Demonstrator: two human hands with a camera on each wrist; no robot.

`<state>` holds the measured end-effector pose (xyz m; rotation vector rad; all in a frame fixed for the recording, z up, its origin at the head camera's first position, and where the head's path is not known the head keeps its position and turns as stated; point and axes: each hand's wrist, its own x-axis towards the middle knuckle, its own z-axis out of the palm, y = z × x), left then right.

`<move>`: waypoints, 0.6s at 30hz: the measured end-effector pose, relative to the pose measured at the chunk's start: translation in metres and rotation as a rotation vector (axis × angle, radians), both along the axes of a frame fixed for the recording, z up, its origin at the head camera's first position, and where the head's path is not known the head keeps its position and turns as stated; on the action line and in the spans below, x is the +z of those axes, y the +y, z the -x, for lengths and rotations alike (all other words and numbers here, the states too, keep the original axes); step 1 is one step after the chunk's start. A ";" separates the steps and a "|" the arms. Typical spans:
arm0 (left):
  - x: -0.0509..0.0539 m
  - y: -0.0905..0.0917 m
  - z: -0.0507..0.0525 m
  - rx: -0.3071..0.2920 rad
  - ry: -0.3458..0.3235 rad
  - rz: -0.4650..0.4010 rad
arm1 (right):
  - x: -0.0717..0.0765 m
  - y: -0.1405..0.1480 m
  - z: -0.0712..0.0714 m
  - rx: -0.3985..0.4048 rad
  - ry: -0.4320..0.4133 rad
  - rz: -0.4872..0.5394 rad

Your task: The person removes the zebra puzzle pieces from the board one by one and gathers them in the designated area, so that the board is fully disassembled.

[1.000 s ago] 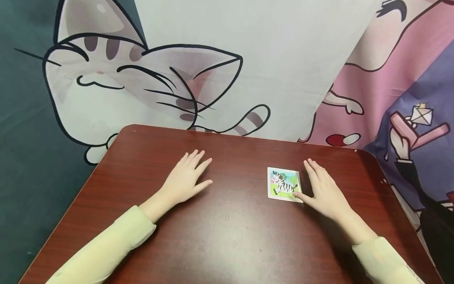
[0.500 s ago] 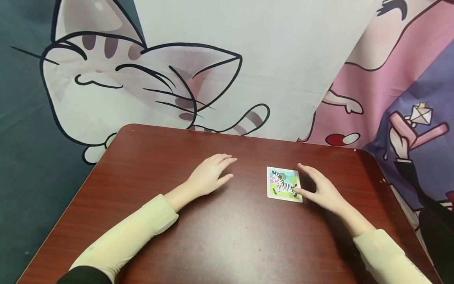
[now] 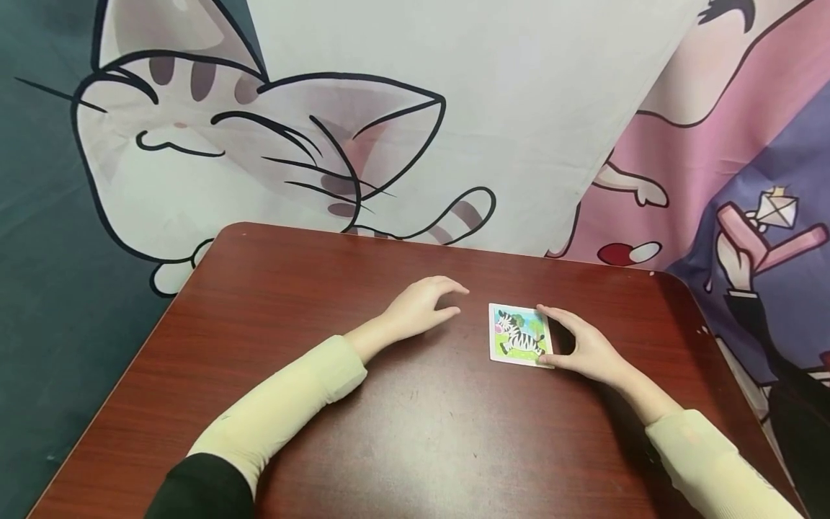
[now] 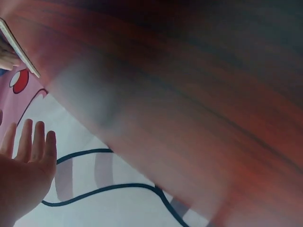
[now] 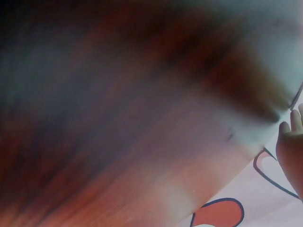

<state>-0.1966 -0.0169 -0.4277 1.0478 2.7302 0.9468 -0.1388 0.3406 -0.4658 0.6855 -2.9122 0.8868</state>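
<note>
Head view: near-square zebra card (image 3: 517, 337), printed zebra's muzzle (image 3: 498, 329) leftward

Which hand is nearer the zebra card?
Right. The right hand is at the right side of the card, fingers at its edge; the left hand is apart, to its left.

Both sleeves (image 3: 292, 411) are pale yellow-green (the left one meets black cloth (image 3: 207, 491) at its upper end).

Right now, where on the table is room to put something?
Bare table lies between left sleeve and right sleeve, and from left sleeve to far-left corner. Crowded: around the zebra card, between left hand and right hand.
</note>
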 end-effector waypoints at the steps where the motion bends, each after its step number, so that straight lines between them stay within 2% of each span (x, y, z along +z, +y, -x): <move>1: 0.000 0.003 0.001 0.003 -0.020 -0.024 | 0.001 0.000 0.000 0.001 -0.003 -0.005; 7: -0.004 0.019 0.008 0.005 -0.115 -0.148 | 0.002 0.001 0.000 0.005 -0.014 -0.049; 12: -0.008 0.033 0.015 -0.013 -0.209 -0.227 | 0.001 0.003 0.001 0.031 0.012 -0.104; 15: -0.010 0.042 0.018 -0.029 -0.249 -0.249 | 0.000 0.003 0.001 0.044 0.021 -0.129; 18: -0.013 0.050 0.020 -0.043 -0.262 -0.232 | -0.001 0.002 0.002 0.060 0.022 -0.134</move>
